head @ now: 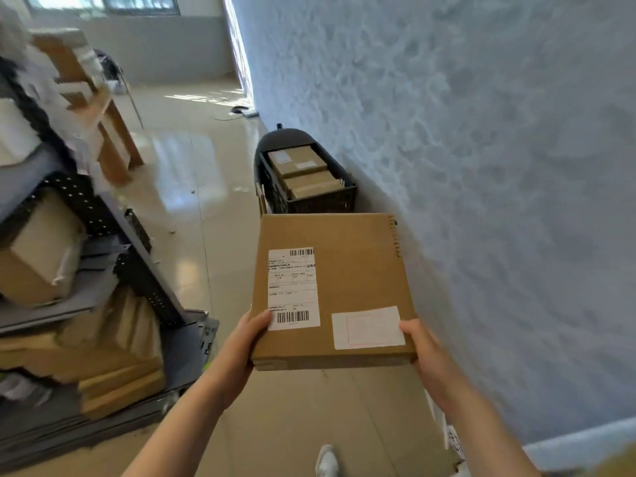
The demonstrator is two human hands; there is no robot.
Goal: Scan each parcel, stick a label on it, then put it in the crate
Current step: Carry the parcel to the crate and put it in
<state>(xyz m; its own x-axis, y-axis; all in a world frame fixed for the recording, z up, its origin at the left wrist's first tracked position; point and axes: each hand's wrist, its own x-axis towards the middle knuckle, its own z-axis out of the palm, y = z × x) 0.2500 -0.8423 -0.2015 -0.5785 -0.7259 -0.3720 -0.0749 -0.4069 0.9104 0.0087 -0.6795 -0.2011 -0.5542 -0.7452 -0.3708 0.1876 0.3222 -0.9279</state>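
Note:
I hold a flat brown cardboard parcel (347, 273) level in front of me, above the floor. My left hand (246, 342) grips its near left corner and my right hand (425, 349) grips its near right corner. On top of the parcel are a white barcoded shipping label (292, 287) and a smaller white label with a red frame (368, 328). Ahead, beside the wall, stands a black crate (320, 201) holding several brown parcels (297, 161).
A textured blue-grey wall (481, 166) runs along the right. Metal shelving (113, 235) with stacked boxes fills the left. A wooden table (110, 132) stands further back left. Glossy floor (192, 187) lies between them. My white shoe (327, 461) shows below.

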